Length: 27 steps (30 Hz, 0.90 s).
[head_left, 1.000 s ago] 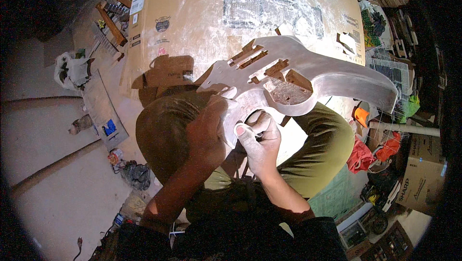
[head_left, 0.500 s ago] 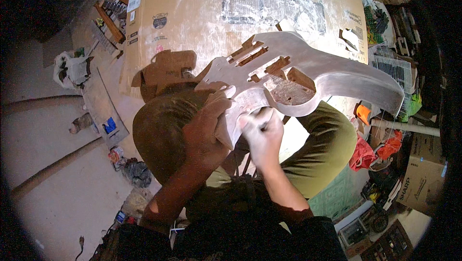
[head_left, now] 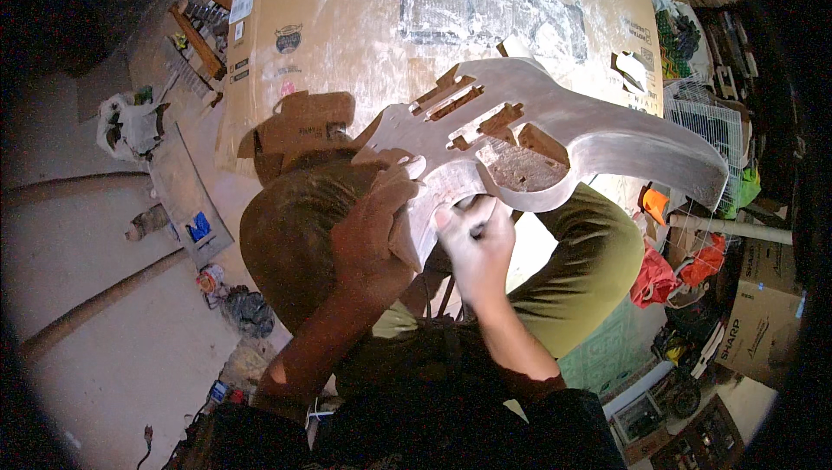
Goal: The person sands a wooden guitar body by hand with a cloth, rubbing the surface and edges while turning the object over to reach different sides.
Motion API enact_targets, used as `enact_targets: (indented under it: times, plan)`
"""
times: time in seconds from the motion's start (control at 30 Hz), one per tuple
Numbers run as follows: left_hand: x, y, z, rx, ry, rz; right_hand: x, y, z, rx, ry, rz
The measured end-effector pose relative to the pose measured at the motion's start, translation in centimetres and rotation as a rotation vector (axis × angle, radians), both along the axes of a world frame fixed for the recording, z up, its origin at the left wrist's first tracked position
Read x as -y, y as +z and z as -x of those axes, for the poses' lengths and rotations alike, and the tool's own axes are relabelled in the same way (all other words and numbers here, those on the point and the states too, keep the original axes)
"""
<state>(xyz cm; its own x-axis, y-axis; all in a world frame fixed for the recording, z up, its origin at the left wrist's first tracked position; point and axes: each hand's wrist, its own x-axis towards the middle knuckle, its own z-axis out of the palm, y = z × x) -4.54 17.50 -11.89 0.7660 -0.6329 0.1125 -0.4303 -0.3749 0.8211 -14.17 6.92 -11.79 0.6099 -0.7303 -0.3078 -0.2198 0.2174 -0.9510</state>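
Note:
Across my lap lies an unpainted, dust-pale electric guitar body (head_left: pixel 537 93) with pickup slots and a larger open cavity cut into it. My left hand (head_left: pixel 373 223), in shadow, is closed round the pointed horn at its near left. Against the inner curve beside that horn, my right hand (head_left: pixel 478 240) presses with curled fingers, slightly blurred. Whatever those fingers pinch, if anything, is hidden.
A dusty flattened cardboard sheet (head_left: pixel 347 45) spreads in front of me, under the body's far side. On the right are a white wire rack (head_left: pixel 706 123), red cloth (head_left: pixel 654 277) and a cardboard box (head_left: pixel 758 318). A white plastic bag (head_left: pixel 130 126) lies at left.
My right hand has shifted very slightly right and down along the inner curve. My left hand and the guitar body have stayed nearly still.

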Motion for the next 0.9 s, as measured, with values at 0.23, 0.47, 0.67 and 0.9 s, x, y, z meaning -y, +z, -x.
enact_targets:
  times: [0.23,0.47,0.67,0.9]
  plan:
    - [0.3,0.0,-0.1,-0.005,0.018,0.015,-0.5,-0.1,-0.4,0.15,-0.002,0.021]
    - [0.4,0.9,-0.3,-0.05,0.009,0.039,-0.9,0.1,-0.1,0.163,0.062,0.104]
    - [0.7,0.3,-0.3,-0.01,0.02,0.108,-0.7,-0.1,-0.4,0.143,-0.001,-0.032]
    - [0.6,0.5,-0.2,0.019,0.03,0.021,-1.0,0.9,-0.2,0.121,0.042,0.012]
